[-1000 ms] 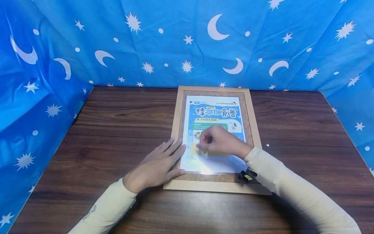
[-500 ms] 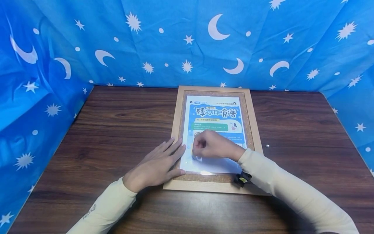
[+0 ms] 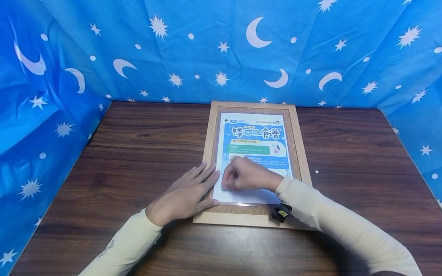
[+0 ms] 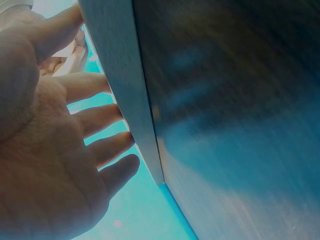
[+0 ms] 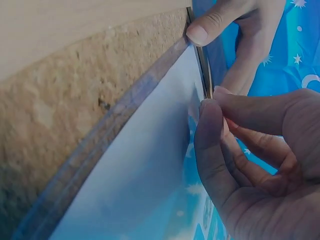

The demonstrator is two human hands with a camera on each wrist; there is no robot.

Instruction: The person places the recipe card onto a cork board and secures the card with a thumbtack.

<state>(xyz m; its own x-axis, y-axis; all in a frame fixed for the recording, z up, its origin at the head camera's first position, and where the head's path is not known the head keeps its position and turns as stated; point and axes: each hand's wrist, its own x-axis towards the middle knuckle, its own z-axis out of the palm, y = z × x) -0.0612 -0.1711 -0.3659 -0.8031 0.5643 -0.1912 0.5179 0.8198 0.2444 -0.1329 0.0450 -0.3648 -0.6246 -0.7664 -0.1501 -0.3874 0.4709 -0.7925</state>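
Note:
A printed sheet (image 3: 257,134) in a clear sleeve lies on a cork board (image 3: 241,209) with a pale wooden frame (image 3: 235,219). Its upper corners each carry a small dark round pin (image 3: 226,120). My left hand (image 3: 183,197) rests on the frame's left side and the sheet's edge, fingers spread. Over the sheet's lower left, my right hand (image 3: 246,174) pinches with thumb and index finger. In the right wrist view, those fingertips (image 5: 210,112) meet just above the sheet; the small pin between them is almost wholly hidden.
A small silvery piece (image 3: 316,172) lies on the dark wooden table (image 3: 359,168) to the right of the frame. Blue cloth (image 3: 207,46) with moons and stars hangs behind and at both sides. A small black camera (image 3: 281,213) sits at my right wrist.
My right hand has moved left and down over the sheet, from its middle to near the lower left corner. The left hand and the frame have stayed put.

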